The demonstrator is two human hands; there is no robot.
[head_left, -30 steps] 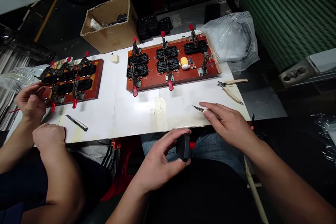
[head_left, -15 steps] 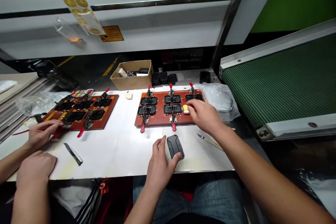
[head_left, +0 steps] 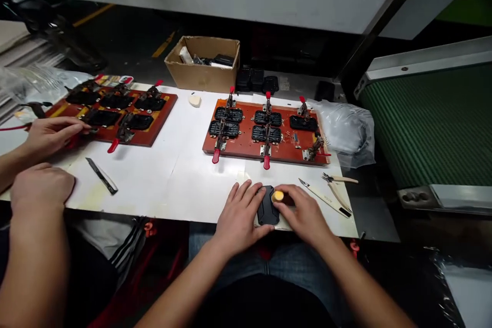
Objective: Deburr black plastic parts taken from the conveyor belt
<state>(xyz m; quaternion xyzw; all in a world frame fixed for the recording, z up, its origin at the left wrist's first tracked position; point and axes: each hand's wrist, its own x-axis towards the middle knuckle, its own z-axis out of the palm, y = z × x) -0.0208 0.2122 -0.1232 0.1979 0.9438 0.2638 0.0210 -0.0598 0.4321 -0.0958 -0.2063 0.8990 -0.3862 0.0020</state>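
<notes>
A flat black rectangular case (head_left: 266,210) with grooved lines lies on the white table in front of me. My left hand (head_left: 239,218) holds it from the left, fingers over its far part and thumb along its near edge. Between the thumb and fingers of my right hand (head_left: 305,215) is a small yellow-and-white pad (head_left: 278,196), at the case's right side; whether it touches the surface I cannot tell. Beyond both hands sits a red-brown fixture board (head_left: 238,147) bearing several black ribbed parts (head_left: 268,134) under red-handled toggle clamps (head_left: 266,161).
To the right lie a craft knife (head_left: 326,199) and cutting pliers (head_left: 338,184). A co-worker's hands (head_left: 49,136) are at another clamp board (head_left: 154,133) on the left, near a utility knife (head_left: 100,175). Farther back are a cardboard box (head_left: 200,77), plastic bag (head_left: 344,130) and green conveyor (head_left: 430,123).
My right hand has come back from the fixture board to the case, carrying the yellow-and-white pad. My left hand has spread farther over the case. The view has tilted downward.
</notes>
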